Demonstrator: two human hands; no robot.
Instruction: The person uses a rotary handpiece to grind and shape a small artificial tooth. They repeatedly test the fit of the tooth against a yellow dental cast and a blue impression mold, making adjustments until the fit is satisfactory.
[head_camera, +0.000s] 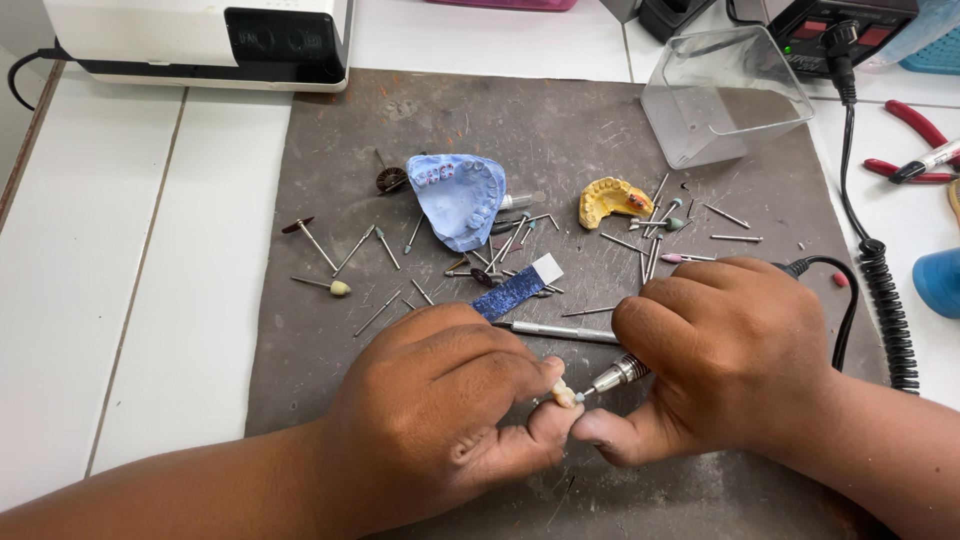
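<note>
Our left hand (440, 400) pinches a tiny tooth piece (564, 394) by its sides. Our right hand (720, 360) grips the grinding tool (617, 375). We think the piece is light and breaks easily.

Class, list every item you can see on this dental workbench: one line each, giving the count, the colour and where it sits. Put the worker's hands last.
Grey rubber work mat: one, dark grey, centre of white bench.
Blue plaster dental cast: one, light blue, mat centre.
Yellow plaster dental cast: one, yellow, right of blue cast.
Loose metal burs: many, silver with coloured tips, scattered across mat.
Blue abrasive strip: one, blue with white end, mat centre.
Clear plastic box: one, transparent, mat's top right corner.
Red-handled pliers: one, red, far right.
White machine: one, white and black, top left.
Small tooth-coloured piece: one, cream, between left fingertips.
Metal rotary handpiece: one, silver, black coiled cord, in right hand.
Left hand: pinching piece.
Right hand: gripping handpiece.
</note>
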